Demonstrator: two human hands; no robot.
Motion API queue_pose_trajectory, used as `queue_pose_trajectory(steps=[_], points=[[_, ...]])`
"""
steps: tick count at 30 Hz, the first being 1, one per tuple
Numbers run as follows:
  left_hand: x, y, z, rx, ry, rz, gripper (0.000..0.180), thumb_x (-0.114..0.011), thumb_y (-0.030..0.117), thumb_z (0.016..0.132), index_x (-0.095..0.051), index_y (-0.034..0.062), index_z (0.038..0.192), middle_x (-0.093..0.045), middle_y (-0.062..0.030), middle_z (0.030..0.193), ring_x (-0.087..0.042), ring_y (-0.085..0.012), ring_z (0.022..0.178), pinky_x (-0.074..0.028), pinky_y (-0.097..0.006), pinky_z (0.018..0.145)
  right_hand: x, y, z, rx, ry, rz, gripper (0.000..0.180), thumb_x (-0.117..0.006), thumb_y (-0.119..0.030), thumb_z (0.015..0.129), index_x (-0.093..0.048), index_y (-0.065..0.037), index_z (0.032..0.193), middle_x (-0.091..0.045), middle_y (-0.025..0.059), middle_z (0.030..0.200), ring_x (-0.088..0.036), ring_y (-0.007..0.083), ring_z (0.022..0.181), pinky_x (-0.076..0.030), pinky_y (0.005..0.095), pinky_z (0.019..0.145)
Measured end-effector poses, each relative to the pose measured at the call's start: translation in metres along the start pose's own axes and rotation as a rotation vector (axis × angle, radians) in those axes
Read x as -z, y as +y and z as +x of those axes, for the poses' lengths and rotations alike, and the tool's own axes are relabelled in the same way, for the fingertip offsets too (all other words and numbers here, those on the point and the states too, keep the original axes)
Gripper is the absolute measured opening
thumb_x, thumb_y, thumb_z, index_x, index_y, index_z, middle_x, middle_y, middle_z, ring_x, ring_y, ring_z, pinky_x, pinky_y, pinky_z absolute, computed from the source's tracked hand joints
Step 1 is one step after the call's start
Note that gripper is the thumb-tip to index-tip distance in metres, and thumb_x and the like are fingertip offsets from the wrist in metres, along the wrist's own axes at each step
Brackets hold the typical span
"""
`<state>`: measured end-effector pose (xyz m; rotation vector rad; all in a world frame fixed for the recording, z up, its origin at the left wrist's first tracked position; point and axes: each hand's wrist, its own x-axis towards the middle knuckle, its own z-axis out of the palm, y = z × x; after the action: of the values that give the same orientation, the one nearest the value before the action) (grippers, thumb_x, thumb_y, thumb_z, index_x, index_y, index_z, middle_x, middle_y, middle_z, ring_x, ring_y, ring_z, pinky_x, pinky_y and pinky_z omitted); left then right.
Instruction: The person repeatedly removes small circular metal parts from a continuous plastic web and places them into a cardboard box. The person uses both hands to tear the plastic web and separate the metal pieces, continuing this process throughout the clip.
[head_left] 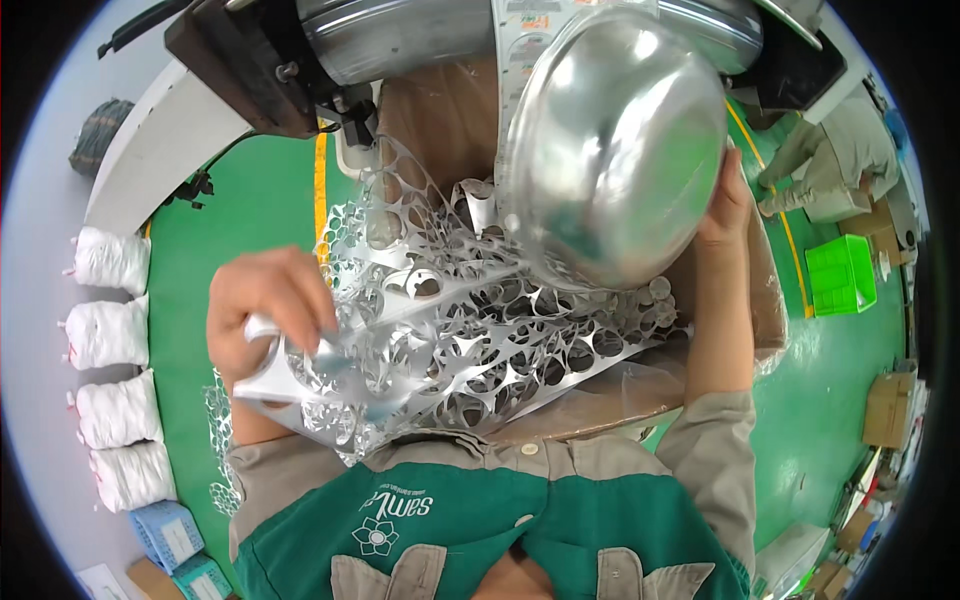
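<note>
1. Green floor [190, 290] around; scrap [590, 376] already heaped in the carton [440, 110].
2. One o'clock: tilted basin [620, 150], right hand [728, 205] gripping, inside hidden!
3. Nine o'clock: left hand [265, 295] pinching perforated sheet [275, 378], unreleased.

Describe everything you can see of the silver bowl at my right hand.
The silver bowl is large, round and shiny, apparently metal, with a smooth curved wall, a rounded edge and a flatter round area catching a green reflection. It is tilted and appears in front of the punched metal scrap; whether they touch, I can't tell. Your right hand grips its right edge, partly hidden behind it.
</note>
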<state>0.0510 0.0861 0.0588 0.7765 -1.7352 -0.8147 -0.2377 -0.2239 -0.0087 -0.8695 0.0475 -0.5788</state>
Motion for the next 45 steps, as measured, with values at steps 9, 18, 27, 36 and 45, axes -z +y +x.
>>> queue_pose_trajectory(steps=[9, 18, 27, 36, 45], points=[[0.023, 0.063, -0.107, -0.446, 0.72, 0.165, 0.013, -0.06, 0.004, 0.074, -0.056, 0.0083, 0.086, -0.052, -0.0062, 0.102, -0.049, -0.0149, 0.095, -0.04, -0.022, 0.08, 0.1, 0.105, -0.012, -0.648, 0.247, -1.355, 0.075, -0.069, -0.044, 0.073, -0.045, 0.008, 0.122, -0.054, 0.0218, 0.116, -0.055, 0.0254, 0.103, -0.042, 0.034, 0.088], [0.033, 0.001, -0.262, 1.233, 0.211, 1.247, 0.051, -0.075, 0.009, 0.059, -0.056, 0.0028, 0.105, -0.059, -0.015, 0.101, -0.055, -0.031, 0.092, -0.043, -0.038, 0.08, 0.098, 0.105, -0.012, -0.483, -0.035, -1.618, 0.04, -0.066, -0.027, 0.075, -0.049, 0.001, 0.097, -0.058, 0.0211, 0.089, -0.057, 0.0312, 0.085, -0.042, 0.0402, 0.073], [0.077, 0.003, -0.193, 1.331, 0.573, 0.551, 0.056, -0.069, 0.003, 0.066, -0.05, 0.0021, 0.119, -0.06, -0.0126, 0.102, -0.057, -0.0212, 0.089, -0.046, -0.033, 0.075, 0.022, 0.009, 0.007, -0.199, -0.006, -0.597, 0.039, -0.063, -0.015, 0.077, -0.053, -0.001, 0.113, -0.059, 0.0092, 0.105, -0.055, 0.0154, 0.096, -0.045, 0.0293, 0.081], [0.086, 0.026, -0.258, 1.063, 0.789, 0.963, 0.042, -0.053, 0.001, 0.079, -0.049, 0.0002, 0.121, -0.056, -0.0118, 0.116, -0.053, -0.0201, 0.109, -0.041, -0.031, 0.091, 0.212, 0.129, -0.021, -0.594, 0.99, -0.663, 0.046, -0.068, -0.029, 0.076, -0.056, 0.001, 0.108, -0.06, 0.0094, 0.099, -0.056, 0.0211, 0.089, -0.047, 0.0356, 0.074], [-0.06, -0.094, 0.046, 0.592, -0.255, 1.255, 0.078, -0.068, 0.049, 0.068, -0.039, 0.0146, 0.132, -0.046, -0.022, 0.127, -0.038, -0.0354, 0.123, -0.029, -0.044, 0.1, 0.117, 0.098, -0.003, -0.637, -0.155, -1.887, 0.067, -0.067, -0.043, 0.067, -0.051, 0.003, 0.112, -0.058, 0.0251, 0.103, -0.056, 0.0357, 0.098, -0.044, 0.0405, 0.084]])
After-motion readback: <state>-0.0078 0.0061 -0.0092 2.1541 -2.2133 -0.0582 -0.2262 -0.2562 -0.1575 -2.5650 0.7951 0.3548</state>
